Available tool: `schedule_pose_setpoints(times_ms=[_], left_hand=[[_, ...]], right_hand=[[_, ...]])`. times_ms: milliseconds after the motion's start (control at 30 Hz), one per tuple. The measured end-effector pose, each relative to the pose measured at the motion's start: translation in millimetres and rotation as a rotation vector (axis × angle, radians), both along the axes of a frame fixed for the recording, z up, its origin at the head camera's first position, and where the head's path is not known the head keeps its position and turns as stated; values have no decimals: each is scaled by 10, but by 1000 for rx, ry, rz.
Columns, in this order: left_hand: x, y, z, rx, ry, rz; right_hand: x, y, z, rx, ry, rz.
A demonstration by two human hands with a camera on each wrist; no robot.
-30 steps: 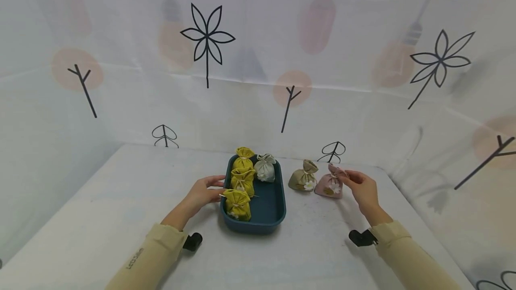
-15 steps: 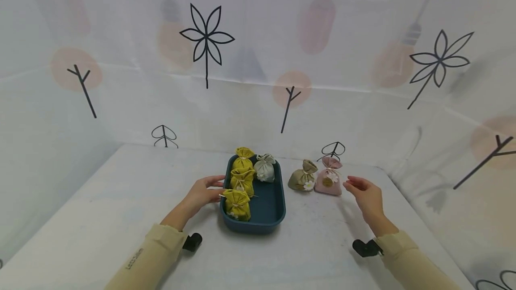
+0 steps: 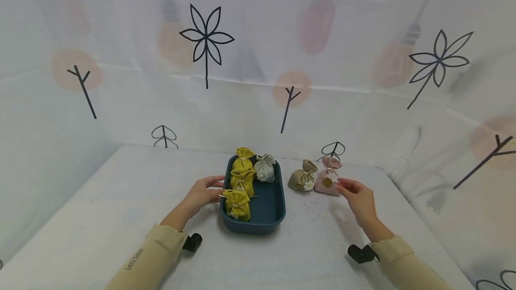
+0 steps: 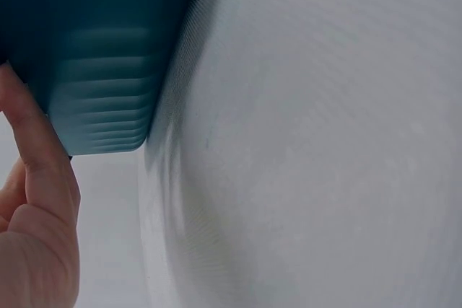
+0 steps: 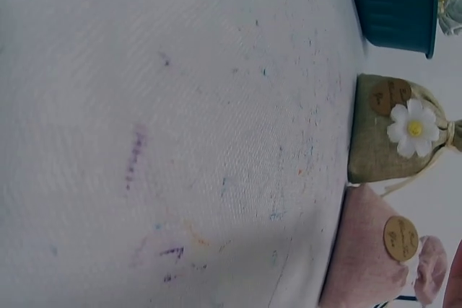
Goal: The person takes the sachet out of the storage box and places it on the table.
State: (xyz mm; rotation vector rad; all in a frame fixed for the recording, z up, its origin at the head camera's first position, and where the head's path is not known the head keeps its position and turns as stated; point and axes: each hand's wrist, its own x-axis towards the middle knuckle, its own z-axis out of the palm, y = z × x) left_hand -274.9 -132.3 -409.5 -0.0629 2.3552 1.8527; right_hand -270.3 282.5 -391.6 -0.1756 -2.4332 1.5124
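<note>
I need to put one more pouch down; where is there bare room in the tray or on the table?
The tray is bare along its right side, below the grey pouch. The table is bare left of the left hand. Crowded: the yellow pouches.

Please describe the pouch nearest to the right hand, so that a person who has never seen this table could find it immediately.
Start from the dark teal tray in the middle of the white table. To the right of the tray, two small cloth pouches stand side by side. It is the pink pouch, the farther one from the tray, just before the right hand; its neighbour, the olive pouch, is greenish-brown.
</note>
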Motion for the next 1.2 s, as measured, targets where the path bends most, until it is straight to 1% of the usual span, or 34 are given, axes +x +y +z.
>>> schedule_pose_setpoints(times_ms=[300, 533, 700, 967, 1100, 1200], left_hand=[[0, -3, -11, 3, -1, 2], [4, -3, -24, -3, 1, 2], [2, 2, -16, -2, -4, 5], [-9, -1, -27, -1, -3, 5], [-4, -1, -29, -11, 0, 2], [-2, 2, -27, -16, 0, 2]], right_hand=[[-6, -146, 9, -39, -10, 21], [-16, -272, 8, -36, -17, 56], [-26, -356, 9, -81, -20, 83], [-80, -497, -2, -133, 29, 106], [-100, -559, -6, -131, 35, 114], [-108, -603, 0, -108, 43, 119]])
